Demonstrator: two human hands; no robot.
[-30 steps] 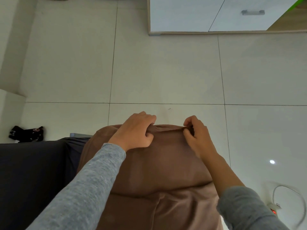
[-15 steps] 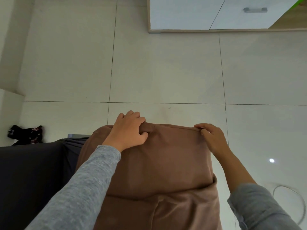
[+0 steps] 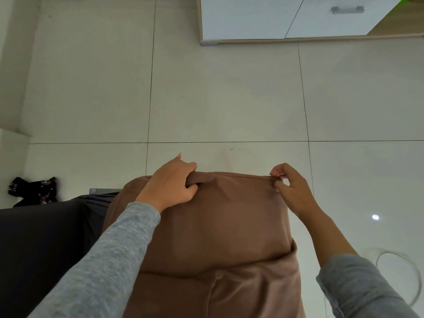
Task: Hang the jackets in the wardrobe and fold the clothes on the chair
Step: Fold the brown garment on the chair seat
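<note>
Garment: the brown garment [image 3: 218,226] drapes just right of the dark seat [image 3: 39,249]. Its top edge runs straight away from the seat, crosswise to you.
Left hand: your left hand [image 3: 169,187] grips the end of the edge nearer the seat, with the fingers curled over the cloth.
Right hand: your right hand [image 3: 291,189] pinches the corner farthest from the seat between thumb and fingertips.
Key relation: the edge spans both hands, which are level with each other, so the next fold likely pivots on it.
Change: a second ago your hands were close together mid-edge. They have since spread apart, and the right has slid out to the corner.
</note>
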